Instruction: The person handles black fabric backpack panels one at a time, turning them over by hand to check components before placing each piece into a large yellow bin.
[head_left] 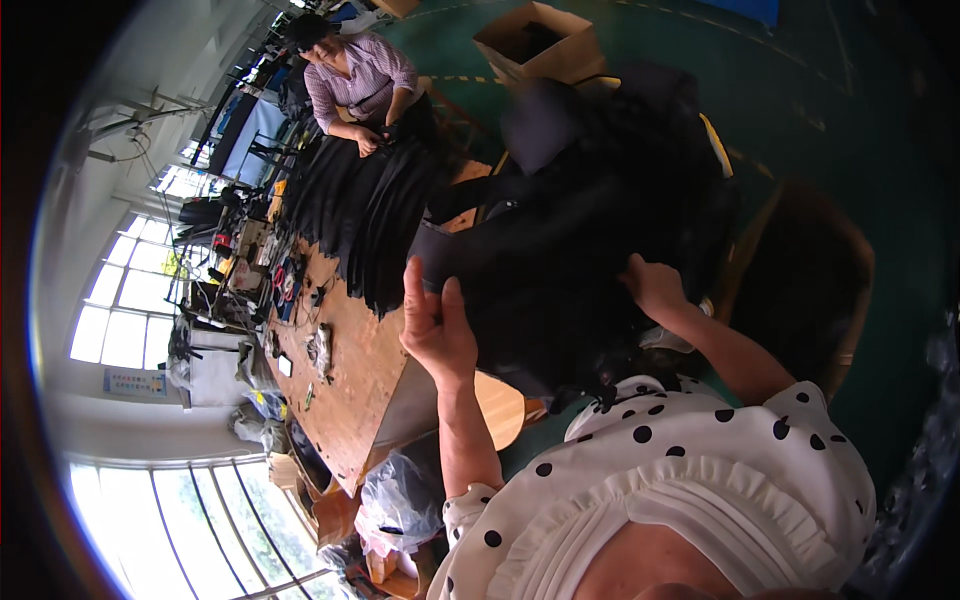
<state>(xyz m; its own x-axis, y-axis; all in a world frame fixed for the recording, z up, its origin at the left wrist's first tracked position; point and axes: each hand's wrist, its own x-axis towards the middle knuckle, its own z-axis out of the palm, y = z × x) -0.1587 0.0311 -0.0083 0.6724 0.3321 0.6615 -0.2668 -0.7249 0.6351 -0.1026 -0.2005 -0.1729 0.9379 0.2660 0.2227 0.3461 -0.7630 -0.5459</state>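
A large heap of black fabric pieces (560, 250) lies in front of me and spreads to the right; where one piece ends and another begins is hard to see. At its left edge my left hand (438, 335) is raised, index finger stretched out and thumb apart, with nothing visible between them. A dark grey patch of fabric (432, 255) shows by that fingertip. On the right side of the heap, my right hand (655, 288) has its fingers closed on the black fabric. Its fingertips are partly lost against the dark cloth.
A wooden worktable (345, 390) stands to the left, with small tools and a row of long black strips (365, 210). Across it, a person (360, 85) handles dark material. A cardboard box (540, 45) stands beyond the heap. Plastic bags (400, 500) lie at the table's near end.
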